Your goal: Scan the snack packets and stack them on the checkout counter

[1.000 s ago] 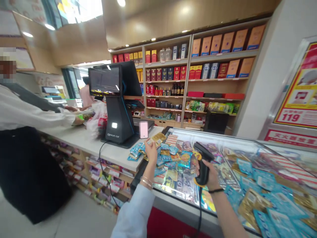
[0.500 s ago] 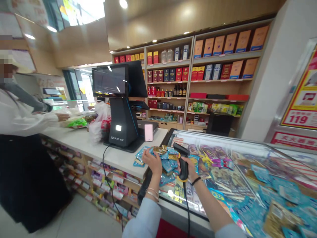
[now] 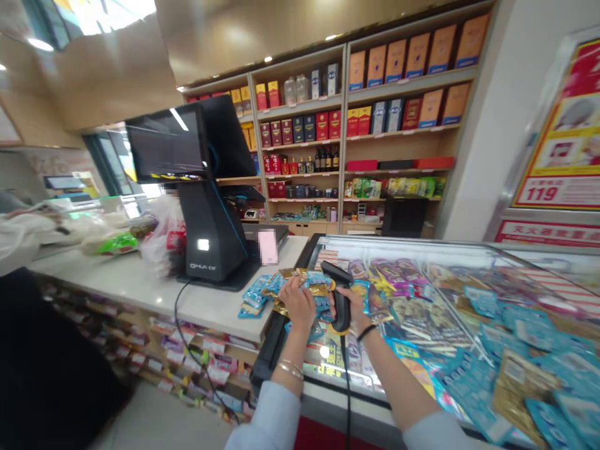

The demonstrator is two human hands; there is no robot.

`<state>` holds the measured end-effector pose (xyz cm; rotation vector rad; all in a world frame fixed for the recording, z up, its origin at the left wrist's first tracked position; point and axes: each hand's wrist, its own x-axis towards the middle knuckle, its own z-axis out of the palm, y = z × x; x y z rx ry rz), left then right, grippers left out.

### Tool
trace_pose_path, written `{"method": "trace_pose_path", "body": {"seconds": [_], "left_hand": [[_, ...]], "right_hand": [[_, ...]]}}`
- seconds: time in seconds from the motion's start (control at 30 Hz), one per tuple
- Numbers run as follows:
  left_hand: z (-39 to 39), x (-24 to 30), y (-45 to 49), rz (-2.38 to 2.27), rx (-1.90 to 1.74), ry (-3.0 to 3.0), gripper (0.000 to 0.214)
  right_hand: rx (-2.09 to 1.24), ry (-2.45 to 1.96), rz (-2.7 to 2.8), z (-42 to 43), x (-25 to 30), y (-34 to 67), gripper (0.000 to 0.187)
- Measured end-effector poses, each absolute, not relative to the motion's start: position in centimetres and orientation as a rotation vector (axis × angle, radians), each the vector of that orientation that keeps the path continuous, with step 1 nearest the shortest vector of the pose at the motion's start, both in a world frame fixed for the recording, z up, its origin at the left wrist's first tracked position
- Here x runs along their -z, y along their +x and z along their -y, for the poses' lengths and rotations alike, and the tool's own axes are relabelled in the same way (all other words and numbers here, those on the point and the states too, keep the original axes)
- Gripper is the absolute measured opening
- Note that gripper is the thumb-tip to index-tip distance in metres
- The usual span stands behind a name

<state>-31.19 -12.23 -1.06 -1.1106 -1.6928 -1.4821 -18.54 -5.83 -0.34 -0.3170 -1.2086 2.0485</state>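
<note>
My right hand (image 3: 355,306) is closed around a black and yellow barcode scanner (image 3: 342,310), its head tilted toward the left and its cable hanging down. Beside it, my left hand (image 3: 299,305) has its fingers bent over small blue and gold snack packets (image 3: 321,291); its fingertips are partly lost among them. More blue packets (image 3: 254,296) lie on the white counter's corner, just left of that hand. The packets straddle the counter and the glass display case (image 3: 375,369).
A black checkout terminal (image 3: 213,231) stands on the white counter (image 3: 154,294), with a pink phone-like panel (image 3: 268,247) behind. Full plastic bags (image 3: 162,240) sit to its left. Blue and gold packets (image 3: 520,369) cover the glass at right. A person's dark garment (image 3: 51,369) shows at left.
The view has swung to the right, so the terminal and shelves sit further left. My left hand has moved over the packets, toward the scanner. The person at left is mostly out of view.
</note>
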Motion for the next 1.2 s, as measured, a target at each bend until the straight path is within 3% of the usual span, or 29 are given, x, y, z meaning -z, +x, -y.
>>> {"method": "trace_pose_path", "body": {"seconds": [0.53,0.8,1.2], "left_hand": [[11.9,-0.6,-31.8,1.791,1.455,-1.113,0.036],[12.3,-1.9,-30.6,1.773,1.533,-1.072,0.04],[8.1,-3.9,-15.2,1.451,1.591,-1.488,0.037]], "right_hand": [[-2.121,-0.255,1.134,5.6,-1.2,-18.1,0.026],[-1.948,-0.123,1.023,5.8,-2.6,-12.6,0.025],[-1.601,-0.182,1.007,5.8,-5.0,4.7,0.027]]}}
